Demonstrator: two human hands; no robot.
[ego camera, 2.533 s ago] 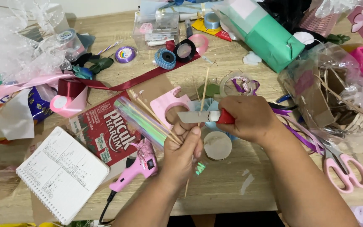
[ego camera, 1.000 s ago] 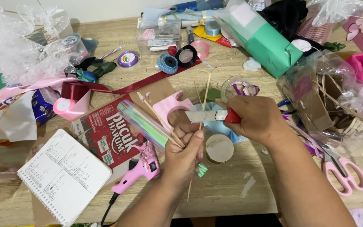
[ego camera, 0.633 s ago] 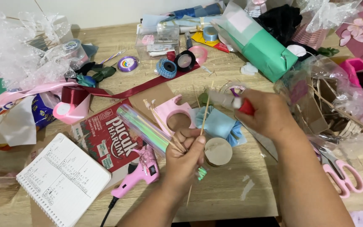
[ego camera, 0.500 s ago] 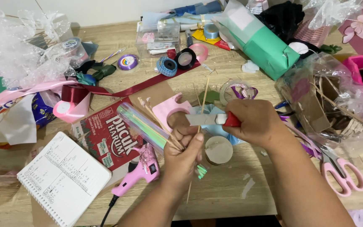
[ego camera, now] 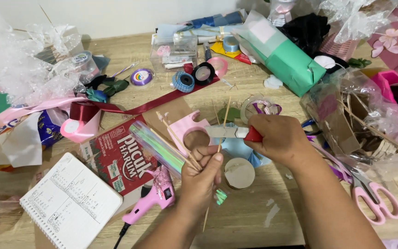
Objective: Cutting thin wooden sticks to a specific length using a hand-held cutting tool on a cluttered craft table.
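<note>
A wooden table (ego camera: 254, 226) crowded with craft supplies stands against a pale wall (ego camera: 116, 16). At left lie a spiral notebook (ego camera: 70, 205), a red carton (ego camera: 118, 157) and one pink glue gun (ego camera: 150, 203). A clear box (ego camera: 173, 51) behind holds small bits, hard to make out. The left hand (ego camera: 202, 177) pinches several thin wooden skewers (ego camera: 224, 121). The right hand (ego camera: 277, 138) grips a red-handled cutter (ego camera: 233, 133), its blade against one skewer. Right: a green packet (ego camera: 284, 60) and one pair of pink scissors (ego camera: 374, 200).
</note>
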